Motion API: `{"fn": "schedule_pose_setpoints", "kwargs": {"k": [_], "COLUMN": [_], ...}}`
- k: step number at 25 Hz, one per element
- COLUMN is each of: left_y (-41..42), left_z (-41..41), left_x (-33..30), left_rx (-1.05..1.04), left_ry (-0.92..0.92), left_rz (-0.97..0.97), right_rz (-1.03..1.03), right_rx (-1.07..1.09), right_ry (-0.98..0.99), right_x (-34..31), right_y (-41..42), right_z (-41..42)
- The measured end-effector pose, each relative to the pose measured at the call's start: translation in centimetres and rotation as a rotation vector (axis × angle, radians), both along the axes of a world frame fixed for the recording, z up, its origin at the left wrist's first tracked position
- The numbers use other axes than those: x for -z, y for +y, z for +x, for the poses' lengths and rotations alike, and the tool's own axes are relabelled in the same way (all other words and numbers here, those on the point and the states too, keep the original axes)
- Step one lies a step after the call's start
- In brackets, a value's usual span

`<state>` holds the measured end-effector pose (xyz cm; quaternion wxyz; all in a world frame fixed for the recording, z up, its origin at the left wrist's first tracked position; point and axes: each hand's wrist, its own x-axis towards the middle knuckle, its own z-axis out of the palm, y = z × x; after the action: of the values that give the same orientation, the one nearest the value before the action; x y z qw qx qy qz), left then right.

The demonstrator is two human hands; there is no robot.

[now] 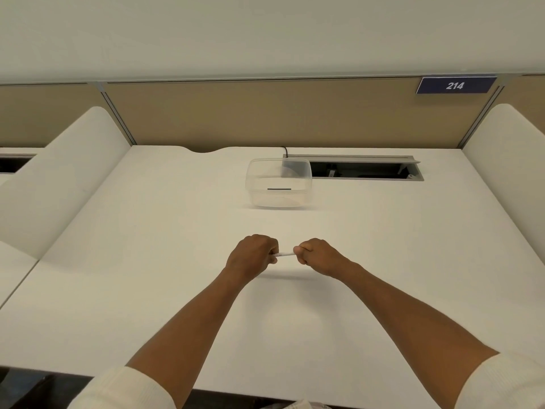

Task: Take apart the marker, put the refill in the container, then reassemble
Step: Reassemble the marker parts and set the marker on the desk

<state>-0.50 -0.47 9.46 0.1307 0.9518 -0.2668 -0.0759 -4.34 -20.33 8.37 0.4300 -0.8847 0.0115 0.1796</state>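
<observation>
Marker [285,254]: held level above the surface [147,290], spanning the gap between both hands, near the front middle of the desk area.
Look: thin and white, only a short stretch showing between the fists; both ends buried in the grips, so cap, tip and any seam hidden.
Left hand [251,259]: curled into a fist, pinching the marker's left end between thumb and fingers.
Right hand [318,256]: likewise fisted, clamped on the right end, knuckles up.
Step in hand: most likely the taking-apart, judging by the opposed grips on either end; reassembly would look much the same, though, and the dark line in the container leaves this unsure.
Next move: calls for a straight pull apart, or a twist if threaded, kept along the marker's axis so nothing bends; then a freed hand to carry the refill forward.
Container [278,182]: clear plastic tub, open at the top, well beyond the hands toward the back of the surface.
Inside container: a thin dark line [279,189] low on the near side, possibly a refill, possibly a mark on the plastic; too small to tell.
Cable slot [365,169]: just beside the container on its right, recessed in the surface.
Sleeves [124,389]: white, pushed up past the forearms.
</observation>
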Motion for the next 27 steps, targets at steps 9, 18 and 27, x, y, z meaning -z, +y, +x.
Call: {"fn": "schedule_pose_setpoints", "kwargs": {"k": [9, 18, 27], "left_y": [0.5, 0.7, 0.6], "left_z": [0.7, 1.3, 0.8], "left_x": [0.0, -0.3, -0.9], "left_rx": [0.057, 0.055, 0.01], "left_ry": [-0.049, 0.049, -0.015], "left_rz": [0.056, -0.032, -0.023], "right_rz": [-0.272, -0.626, 0.13], "right_rx": [-0.09, -0.245, 0.157], "right_ry": [-0.236, -0.549, 0.108], "right_x": [0.0, -0.5, -0.6], "right_y": [0.0, -0.3, 1.4], "right_z": [0.5, 0.2, -0.2]}}
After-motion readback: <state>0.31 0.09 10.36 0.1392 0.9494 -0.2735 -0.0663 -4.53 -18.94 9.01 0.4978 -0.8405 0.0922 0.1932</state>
